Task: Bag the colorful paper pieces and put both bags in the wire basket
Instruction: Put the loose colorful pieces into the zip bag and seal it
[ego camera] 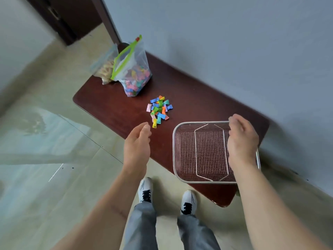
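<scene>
A small heap of colorful paper pieces [159, 110] lies loose on the dark red table [111, 105]. Behind it stands a clear zip bag [134, 69] with a green seal, its mouth gaping, holding more colorful pieces. A second clear bag [104, 66] with pale contents leans at the table's far left end. The wire basket [180, 129] sits at the near right, with nothing in it. My left hand [137, 146] hovers just short of the loose pieces, fingers apart, holding nothing. My right hand [242, 139] hangs over the basket's right side, fingers loosely curled, gripping nothing.
The table stands against a grey wall [234, 42]. A dark door frame [72, 20] rises at the far left. Glossy floor tiles [45, 141] spread to the left. My two white shoes [146, 189] stand at the table's near edge.
</scene>
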